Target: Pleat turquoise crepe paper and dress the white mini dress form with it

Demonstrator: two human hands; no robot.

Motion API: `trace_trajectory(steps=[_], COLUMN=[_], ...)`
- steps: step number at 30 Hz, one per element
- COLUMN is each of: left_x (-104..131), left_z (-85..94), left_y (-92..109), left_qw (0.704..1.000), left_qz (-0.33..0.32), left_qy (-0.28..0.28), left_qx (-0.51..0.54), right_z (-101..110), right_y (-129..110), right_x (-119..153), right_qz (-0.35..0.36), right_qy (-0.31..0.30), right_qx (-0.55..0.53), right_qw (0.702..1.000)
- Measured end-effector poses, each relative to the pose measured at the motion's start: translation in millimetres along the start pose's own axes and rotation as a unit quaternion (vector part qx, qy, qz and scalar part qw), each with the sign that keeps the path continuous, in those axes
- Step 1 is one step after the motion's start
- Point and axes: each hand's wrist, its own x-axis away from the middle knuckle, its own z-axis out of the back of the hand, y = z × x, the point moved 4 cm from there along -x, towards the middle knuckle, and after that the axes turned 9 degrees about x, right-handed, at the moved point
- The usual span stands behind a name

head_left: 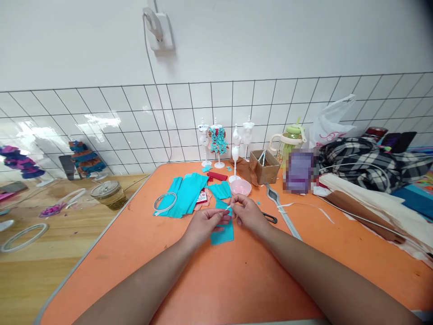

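1. Your right hand (248, 213) has its thumb and forefinger brought together, pinching a small pale piece (228, 207) above the orange table (203, 280); the piece is too small to tell what it is.
2. Your left hand (204, 221) faces it, palm partly turned up and fingers curled, its fingertips close to that same piece; you cannot tell from here whether they grip it too.
3. Beneath your fingers lies a turquoise strip (222, 237), partly covered by both hands.
4. Left of your hands is a turquoise stack (189, 194), with a white ring (165, 202) on its left part.
5. Beside that stack sits a red-and-white packet (202, 197); it carries dark lettering, too small to read surely.
6. Just beyond your right hand stands a pink bowl (241, 186), and a black tool (270, 218) lies to the right of that hand.
7. Behind the bowl stand small white dress forms, one of them wearing a turquoise and red dress (218, 140).
8. At the right, a white plastic bag (329, 128) bears pink print you cannot make out, and a purple item (300, 171) is pixelated, so any label there is unreadable.
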Motion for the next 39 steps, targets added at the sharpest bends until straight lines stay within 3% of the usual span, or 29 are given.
trace_trajectory(steps=[5,9,13,16,18,19,25,29,31,33,36,39], left_x=[3.0,2.5,-0.4,-1.5,-1.1,-0.7,1.2,1.8,2.2,2.4,2.0,0.7], left_z=[-3.2,-1.4,1.7,2.6,2.6,2.4,2.5,3.3,3.7,4.0,4.2,3.7], left_y=[1.6,2.8,2.0,1.6,2.1,2.6,6.0,7.2,8.0,8.1,6.6,4.0], left_qw=[1.0,1.0,1.0,1.0,1.0,1.0,0.999,0.999,0.998,0.998,0.997,0.997], left_qz=[-0.004,-0.01,-0.011,-0.013,-0.018,-0.024,-0.051,-0.052,-0.058,-0.066,-0.072,-0.071], left_qy=[-0.019,-0.02,-0.019,-0.016,-0.015,-0.016,-0.012,-0.008,-0.006,-0.002,0.009,0.018], left_qx=[0.007,0.004,0.006,0.005,0.002,0.001,-0.014,-0.013,-0.01,-0.008,-0.01,-0.018], right_z=[6.7,46.2,110.3,154.7,171.6,177.8,194.3,181.8,159.7,126.7,70.4,32.3], right_y=[-2.0,-22.0,-47.1,-58.2,-59.0,-57.8,-56.7,-70.0,-76.5,-73.1,-46.6,-22.7], right_x=[-1.6,-10.0,-34.7,-60.1,-78.4,-85.8,-103.5,-90.9,-69.6,-42.1,-9.6,9.9], right_qz=[-0.055,-0.006,0.08,0.073,0.037,0.026,-0.004,0.015,0.091,0.181,0.198,0.183], right_qy=[-0.052,0.059,0.207,0.304,0.288,0.277,0.279,0.326,0.382,0.388,0.24,0.119], right_qx=[-0.21,-0.21,-0.028,0.245,0.432,0.47,0.54,0.541,0.491,0.398,0.279,0.25], right_qw=[0.975,0.976,0.975,0.918,0.854,0.838,0.794,0.775,0.778,0.811,0.909,0.943])
